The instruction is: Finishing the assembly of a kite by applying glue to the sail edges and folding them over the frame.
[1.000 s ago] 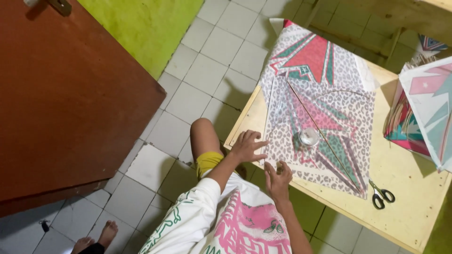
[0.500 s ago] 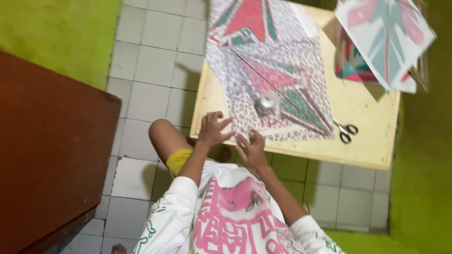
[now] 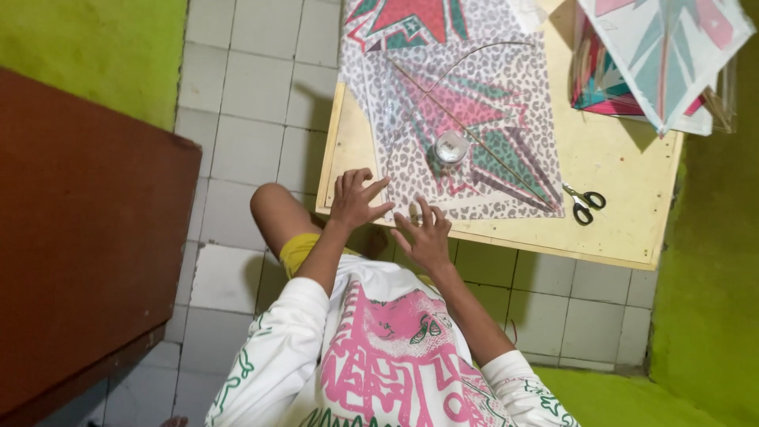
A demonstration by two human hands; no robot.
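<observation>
Left hand (image 3: 356, 202) lies w/ fingers spread wide, tips pressing the near-left edge of the leopard-print paper kite sheet w/ pink and green star shapes (image 3: 466, 134), which lies flat on the pale yellow wooden surface (image 3: 624, 213); right hand (image 3: 425, 236) at 4 o'clock from it, fingers also splayed, tips at the sheet's near edge, holding nothing. A small round clear tape roll (image 3: 451, 147) sits mid-sheet on thin bamboo sticks (image 3: 474, 134); black-handled scissors (image 3: 584, 203) at 3 o'clock, just off the sheet.
</observation>
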